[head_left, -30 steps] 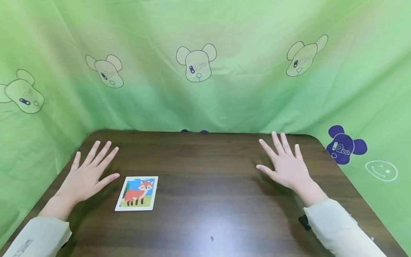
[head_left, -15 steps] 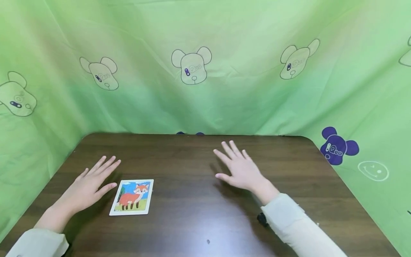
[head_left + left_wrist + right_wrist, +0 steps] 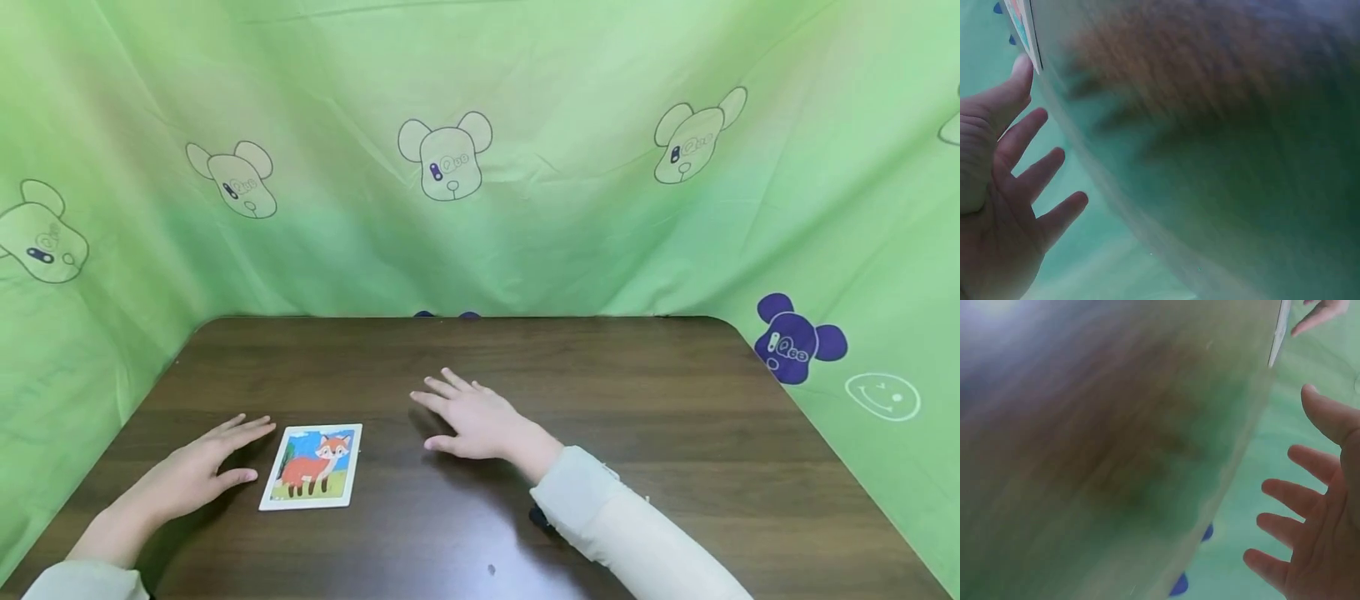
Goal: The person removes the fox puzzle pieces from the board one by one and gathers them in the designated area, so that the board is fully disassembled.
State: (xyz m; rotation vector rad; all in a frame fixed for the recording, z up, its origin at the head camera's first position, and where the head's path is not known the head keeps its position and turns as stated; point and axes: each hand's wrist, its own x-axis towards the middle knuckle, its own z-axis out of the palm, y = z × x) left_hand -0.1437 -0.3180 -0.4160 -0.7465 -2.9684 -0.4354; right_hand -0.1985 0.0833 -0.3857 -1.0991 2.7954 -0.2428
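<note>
Lying flat on the brown table (image 3: pixel 675 467), a card (image 3: pixel 311 467) printed with a fox is seen near the left hand (image 3: pixel 183 479), its white border and whole picture left uncovered. Nothing is held by either hand. The left hand's fingers are stretched out with the thumb set apart, and a narrow gap is shown in the head view between its tips and the card's left edge; by the left wrist camera the thumb is caught in line with a card corner, though contact cannot be judged from that angle. On the card's other side, the right hand (image 3: pixel 483 425) is held palm down, its fingers and thumb apart, with a wider stretch of wood left between it and the card. A green cloth (image 3: pixel 337 267) is hung behind the table, and a dark object (image 3: pixel 538 517) is partly hidden by the right sleeve (image 3: pixel 592 500), too little of it shown to be named. Work appears to be at its very start: both hands are brought to the card's two sides, but no grip is taken, and any lifting, turning or shifting of it is judged not yet done.
</note>
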